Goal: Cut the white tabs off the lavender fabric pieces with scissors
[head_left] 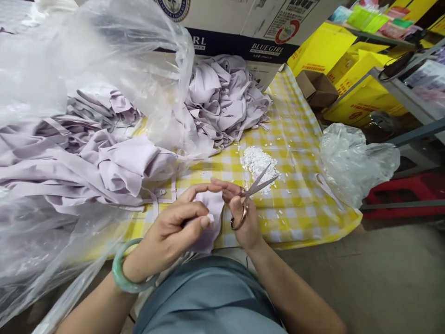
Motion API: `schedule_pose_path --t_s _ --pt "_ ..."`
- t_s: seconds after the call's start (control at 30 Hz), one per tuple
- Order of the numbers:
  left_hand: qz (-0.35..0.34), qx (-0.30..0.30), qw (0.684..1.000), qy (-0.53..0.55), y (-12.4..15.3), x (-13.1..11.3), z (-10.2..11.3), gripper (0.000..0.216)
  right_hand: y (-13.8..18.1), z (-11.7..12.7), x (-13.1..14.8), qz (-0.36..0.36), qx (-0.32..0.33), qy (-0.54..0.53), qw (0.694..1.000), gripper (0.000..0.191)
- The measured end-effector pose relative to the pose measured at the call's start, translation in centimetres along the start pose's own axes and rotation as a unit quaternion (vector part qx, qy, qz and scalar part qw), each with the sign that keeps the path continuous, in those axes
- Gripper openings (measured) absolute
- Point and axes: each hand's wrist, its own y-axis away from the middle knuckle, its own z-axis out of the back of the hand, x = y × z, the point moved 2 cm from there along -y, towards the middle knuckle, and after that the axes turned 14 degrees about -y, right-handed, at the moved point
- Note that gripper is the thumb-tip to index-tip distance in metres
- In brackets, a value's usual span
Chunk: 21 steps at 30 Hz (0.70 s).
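My left hand (184, 220), with a green bangle (121, 269) on its wrist, pinches a small pale lilac piece of fabric (213, 211) in front of my body. In my right hand (248, 222) is a pair of scissors (259, 185), its rings around my fingers and its blades pointing away to the right, slightly apart. My right fingertips reach to the upper edge of the fabric, close to my left fingers. Beyond the blades lies a heap of small white snippets (255, 160) on the yellow checked tablecloth (295, 185).
Lilac fabric pieces (121, 162) lie heaped at the left under clear plastic sheeting (114, 51). Another lilac pile (225, 97) rests against a cardboard box (236, 28). A clear plastic bag (354, 157) hangs past the table's right edge, near yellow bags (323, 46) and a metal rack (417, 132).
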Motion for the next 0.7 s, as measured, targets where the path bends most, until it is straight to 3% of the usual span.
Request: schedule_pose_path --t_s 0.13,0.23,0.5,0.7 --pt "-0.047 0.03 0.998 -0.038 -0.3 -0.1 -3.1 0.022 0.1 0.4 -0.8 -0.014 -0.102 0.004 0.995 0.044" --pt "-0.052 -0.013 0.996 -0.076 -0.8 0.8 -4.6 0.019 0.2 0.7 -1.4 -0.041 -0.146 -0.009 0.988 0.04" --pt "-0.047 -0.097 0.979 -0.175 -1.6 3.1 -5.4 0.016 0.8 1.2 -0.9 -0.162 -0.116 -0.094 0.975 0.054" --pt "-0.025 -0.127 0.981 -0.147 -2.0 2.2 -6.9 0.017 1.6 1.2 -1.6 -0.066 -0.21 -0.082 0.972 0.04"
